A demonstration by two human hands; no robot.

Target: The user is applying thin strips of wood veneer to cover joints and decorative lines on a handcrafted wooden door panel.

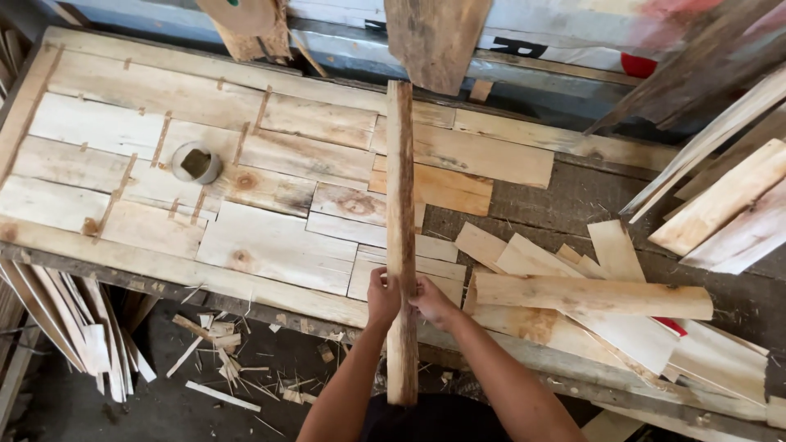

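Tape roll [196, 162] on board panel [270, 245], offcuts [589, 295] right, shavings [229, 360] on floor.

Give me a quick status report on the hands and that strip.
Left hand, right hand both grip the long wood strip. Strip lies lengthwise across the panel. Nothing blocking.

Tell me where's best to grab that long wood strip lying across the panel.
Probably the near third of the strip, pinched from both sides, as the left hand and right hand do. It's narrow, straight, and overhangs the bench toward the person.
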